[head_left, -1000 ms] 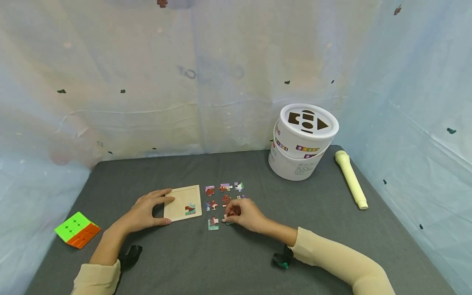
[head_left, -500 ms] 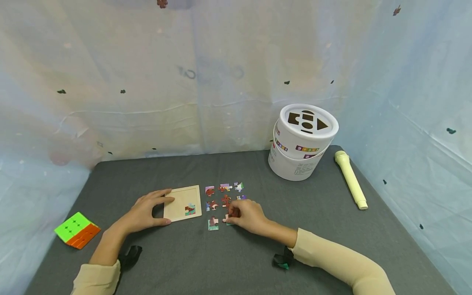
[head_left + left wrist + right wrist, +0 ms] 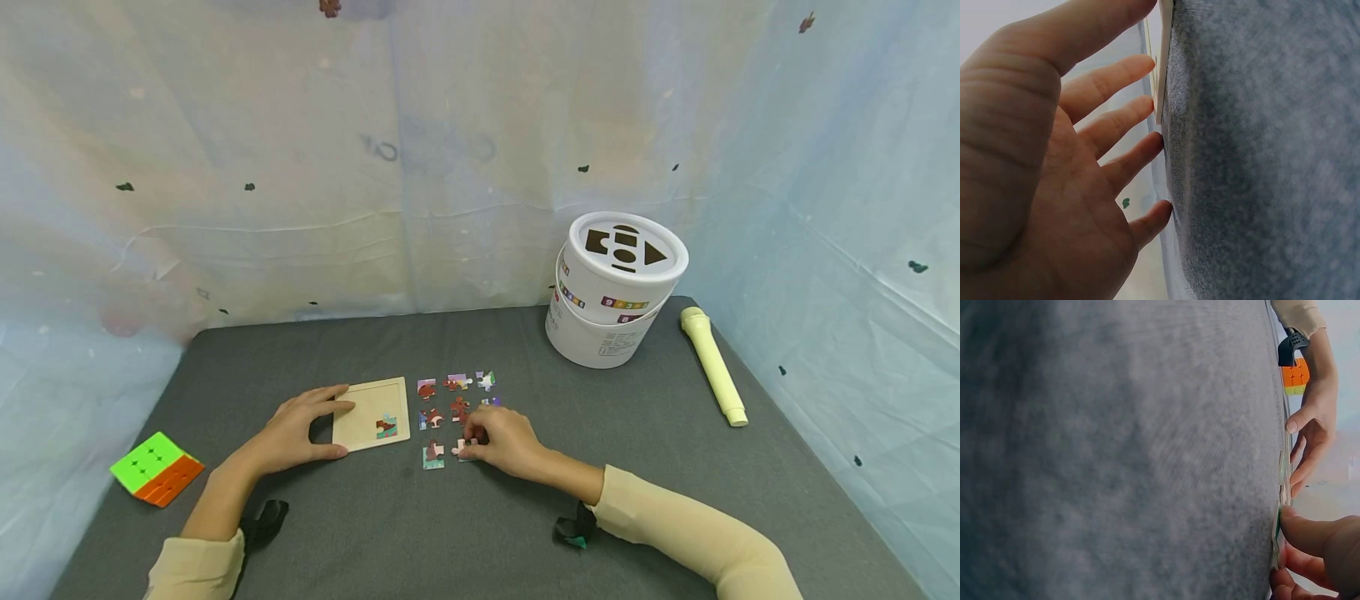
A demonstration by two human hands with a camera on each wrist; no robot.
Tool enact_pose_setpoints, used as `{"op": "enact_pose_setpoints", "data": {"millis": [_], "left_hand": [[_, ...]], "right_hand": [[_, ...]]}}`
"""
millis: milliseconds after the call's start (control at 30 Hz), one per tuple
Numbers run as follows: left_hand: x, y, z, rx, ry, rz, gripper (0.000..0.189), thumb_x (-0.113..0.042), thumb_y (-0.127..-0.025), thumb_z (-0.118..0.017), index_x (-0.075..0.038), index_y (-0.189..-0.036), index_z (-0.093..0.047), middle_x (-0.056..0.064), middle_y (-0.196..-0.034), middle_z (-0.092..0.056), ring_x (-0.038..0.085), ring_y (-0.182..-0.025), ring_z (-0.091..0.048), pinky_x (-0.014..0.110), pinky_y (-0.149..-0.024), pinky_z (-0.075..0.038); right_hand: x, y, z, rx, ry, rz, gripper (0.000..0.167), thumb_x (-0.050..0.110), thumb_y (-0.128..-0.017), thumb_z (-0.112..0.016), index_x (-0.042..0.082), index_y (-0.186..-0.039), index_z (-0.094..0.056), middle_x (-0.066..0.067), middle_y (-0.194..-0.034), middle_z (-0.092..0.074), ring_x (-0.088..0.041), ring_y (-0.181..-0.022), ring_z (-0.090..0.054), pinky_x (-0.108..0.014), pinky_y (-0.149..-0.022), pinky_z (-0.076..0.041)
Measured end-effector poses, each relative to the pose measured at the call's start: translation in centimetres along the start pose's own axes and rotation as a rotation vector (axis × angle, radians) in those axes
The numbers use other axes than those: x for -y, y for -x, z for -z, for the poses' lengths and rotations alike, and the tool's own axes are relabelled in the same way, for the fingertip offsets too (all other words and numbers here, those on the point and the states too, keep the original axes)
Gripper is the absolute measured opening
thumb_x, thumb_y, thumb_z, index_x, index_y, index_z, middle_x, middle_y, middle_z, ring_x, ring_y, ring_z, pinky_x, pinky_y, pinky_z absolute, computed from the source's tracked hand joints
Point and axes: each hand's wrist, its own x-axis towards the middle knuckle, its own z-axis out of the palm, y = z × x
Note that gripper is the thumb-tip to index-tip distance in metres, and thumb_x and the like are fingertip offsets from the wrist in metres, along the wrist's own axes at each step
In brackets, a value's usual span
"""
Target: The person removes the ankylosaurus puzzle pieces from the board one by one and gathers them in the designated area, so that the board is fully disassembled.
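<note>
A shallow wooden puzzle tray [image 3: 358, 421] lies on the table, with one printed jigsaw piece [image 3: 386, 427] near its lower right corner. My left hand [image 3: 296, 425] rests at the tray's left side; its thumb touches the front edge and its fingers lie over the far corner, fairly straight. Right of the tray, several loose jigsaw pieces [image 3: 431, 418] lie in rough rows. In the front row my right hand [image 3: 506, 442] pinches a jigsaw piece [image 3: 460, 450] between thumb and fingers, low at the table. The right wrist view shows the thumb [image 3: 1304, 531] against that thin piece.
At the left stands a green and orange puzzle cube [image 3: 157, 468]. A white lidded bucket [image 3: 615, 304] with shaped holes is at the back right, beside a pale yellow stick [image 3: 715, 367]. A patterned curtain [image 3: 480, 167] hangs behind the grey table [image 3: 375, 533].
The right hand's fingertips have shifted slightly on the front-row jigsaw piece, which now shows a little more. The left hand and tray look still.
</note>
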Motion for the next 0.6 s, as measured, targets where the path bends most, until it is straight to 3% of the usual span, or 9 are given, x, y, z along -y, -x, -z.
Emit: {"op": "enact_pose_setpoints", "data": {"millis": [333, 600], "left_hand": [[-0.08, -0.04, 0.0, -0.005, 0.008, -0.003, 0.077, -0.045, -0.078, -0.083, -0.005, -0.139, -0.059, 0.023, -0.153, -0.039, 0.048, -0.138, -0.033, 0.074, -0.103, -0.02], [-0.08, -0.06, 0.04, -0.006, 0.014, -0.006, 0.076, -0.045, -0.078, -0.083, -0.005, -0.139, -0.06, 0.023, -0.153, -0.04, 0.048, -0.138, -0.034, 0.074, -0.102, -0.02]], "right_hand": [[-0.05, 0.25, 0.33, 0.048, -0.009, -0.003, 0.015, 0.023, -0.082, -0.084, 0.016, -0.089, -0.073, 0.006, -0.082, -0.059, -0.005, -0.067, -0.051, -0.023, -0.058, -0.042], [-0.06, 0.45, 0.47, 0.047, -0.044, -0.012, 0.021, 0.019, -0.079, -0.087, 0.013, -0.093, -0.073, 0.004, -0.086, -0.06, -0.008, -0.07, -0.054, -0.024, -0.061, -0.041]]}}
